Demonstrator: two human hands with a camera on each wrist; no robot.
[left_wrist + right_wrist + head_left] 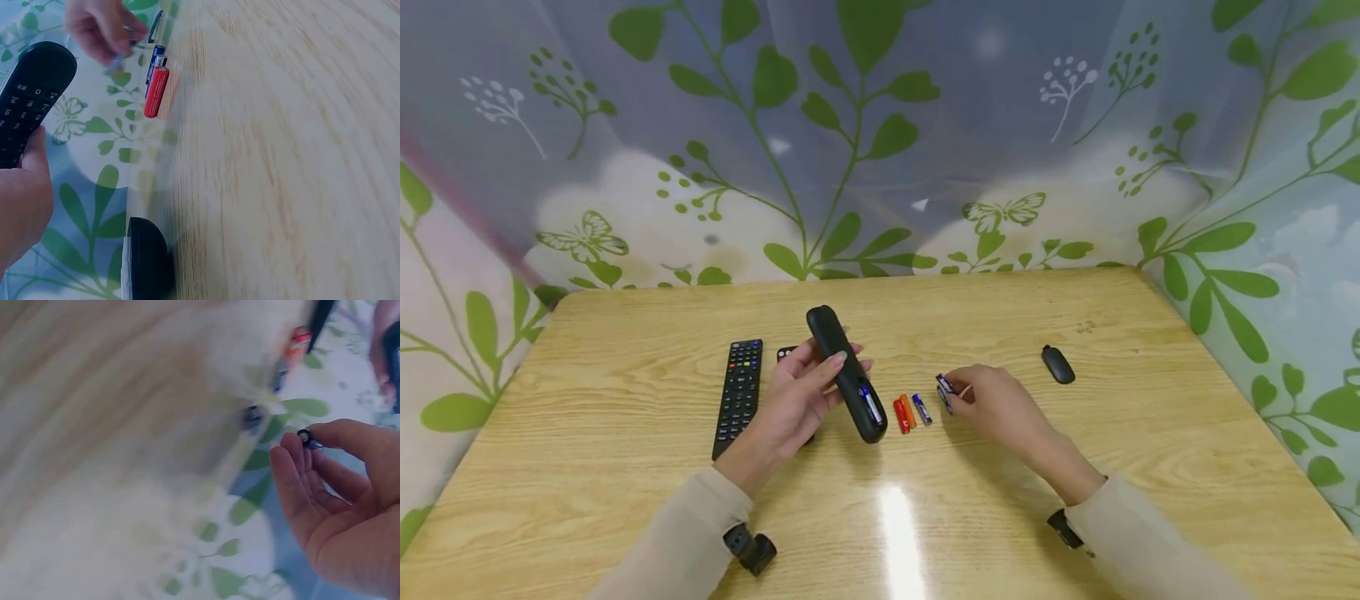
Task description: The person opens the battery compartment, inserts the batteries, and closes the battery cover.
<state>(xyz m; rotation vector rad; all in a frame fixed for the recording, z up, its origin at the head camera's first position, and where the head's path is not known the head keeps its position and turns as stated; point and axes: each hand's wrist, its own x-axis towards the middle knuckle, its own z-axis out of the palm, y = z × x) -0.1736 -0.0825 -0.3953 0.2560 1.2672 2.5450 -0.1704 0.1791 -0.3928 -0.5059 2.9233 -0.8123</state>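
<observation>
My left hand (793, 396) grips a black remote control (833, 343) tilted above the table, its back facing up in the head view. The battery compartment at its near end is uncovered, and a blue-and-white battery (870, 403) lies in it. To the right, my right hand (1003, 408) pinches a dark blue battery (304, 436) between thumb and fingertips. Just below those fingers another blue battery (253, 416) lies on the table. Between the hands a red battery (901, 416), an orange battery (909, 411) and a blue battery (922, 409) lie side by side.
A black remote with many buttons (739, 392) lies left of my left hand. Another dark remote (786, 352) is mostly hidden beneath that hand. At the right lies a small black oval object (1058, 365). A patterned curtain (880, 167) hangs behind the wooden table (1000, 308).
</observation>
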